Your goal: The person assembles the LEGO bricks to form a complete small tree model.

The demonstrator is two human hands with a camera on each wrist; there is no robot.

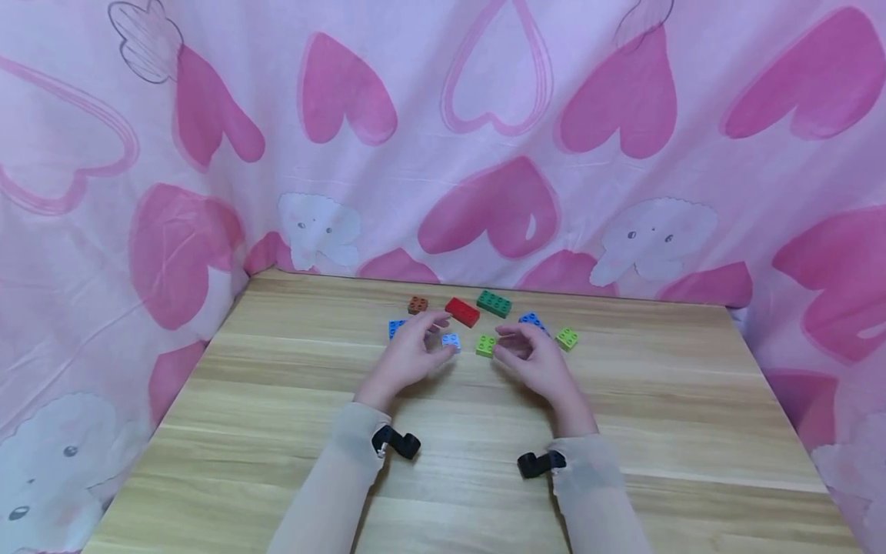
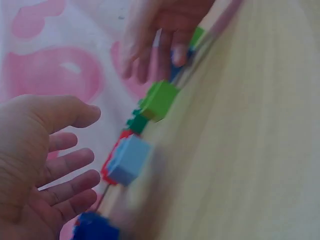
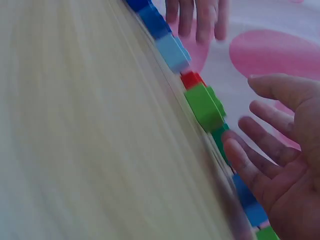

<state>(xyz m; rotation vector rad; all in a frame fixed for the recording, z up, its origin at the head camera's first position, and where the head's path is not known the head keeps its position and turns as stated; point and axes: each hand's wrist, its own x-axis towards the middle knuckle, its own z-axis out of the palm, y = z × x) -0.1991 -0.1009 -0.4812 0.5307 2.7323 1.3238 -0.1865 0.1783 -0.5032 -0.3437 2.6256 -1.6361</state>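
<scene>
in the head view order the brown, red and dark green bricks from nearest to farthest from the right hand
From the right hand:
1. Dark green brick: beyond the hand, slightly left
2. Red brick: further left
3. Brown brick: leftmost of the three

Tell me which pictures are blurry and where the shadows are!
Head view: mostly clear, soft shadows beside the beige fabric sleeves on the brown wooden table; left wrist view: blurry, dark shadow near the light-blue square plastic brick; right wrist view: blurry too, table grain smeared.
</scene>
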